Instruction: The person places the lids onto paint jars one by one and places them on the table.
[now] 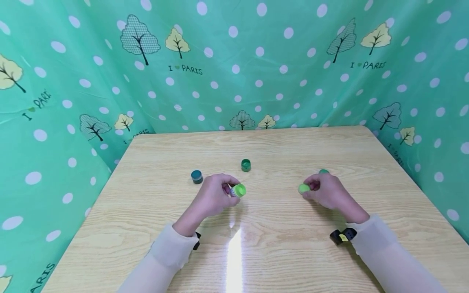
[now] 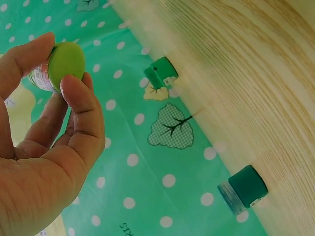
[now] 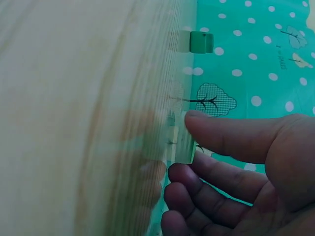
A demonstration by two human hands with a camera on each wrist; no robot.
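Note:
My left hand (image 1: 216, 195) pinches a small light green jar (image 2: 68, 64) between thumb and fingertips, above the table. Its label shows in the left wrist view, and in the head view its bright green round end tilts toward the right. Low over the right part of the table, my right hand (image 1: 324, 190) holds a light green cap (image 3: 185, 140) between thumb and fingers. The cap stands on edge beside the wood in the right wrist view. A teal jar (image 1: 196, 176) stands just left of the left hand.
A green jar (image 1: 246, 165) stands farther back, between the two hands. Another green jar (image 1: 323, 171) is partly hidden behind the right hand. The wooden table (image 1: 165, 252) is edged by a green dotted curtain (image 1: 220, 97).

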